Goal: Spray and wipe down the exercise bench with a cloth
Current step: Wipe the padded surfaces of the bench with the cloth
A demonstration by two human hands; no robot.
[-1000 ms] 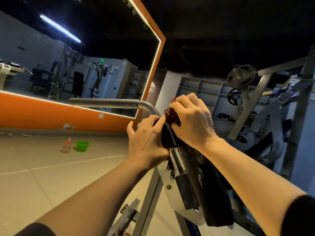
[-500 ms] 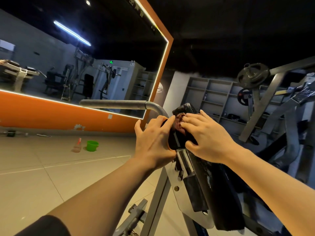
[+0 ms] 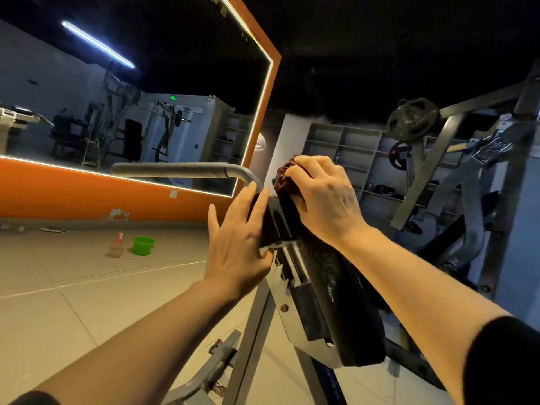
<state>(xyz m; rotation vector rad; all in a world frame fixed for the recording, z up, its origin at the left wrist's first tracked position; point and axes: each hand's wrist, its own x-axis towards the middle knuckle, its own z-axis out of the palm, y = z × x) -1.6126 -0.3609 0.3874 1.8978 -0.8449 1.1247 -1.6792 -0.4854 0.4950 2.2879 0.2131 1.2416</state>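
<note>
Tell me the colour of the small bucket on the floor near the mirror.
Bright green: the small plastic bucket shows clearly in the head view, beside a spray bottle.

A dark maroon bunched cloth sits under the right grip, on the black speckled padded table. Far left of the left grip stand a bright green plastic bucket and a red-capped clear spray bottle, below an orange-framed wall mirror.
</note>
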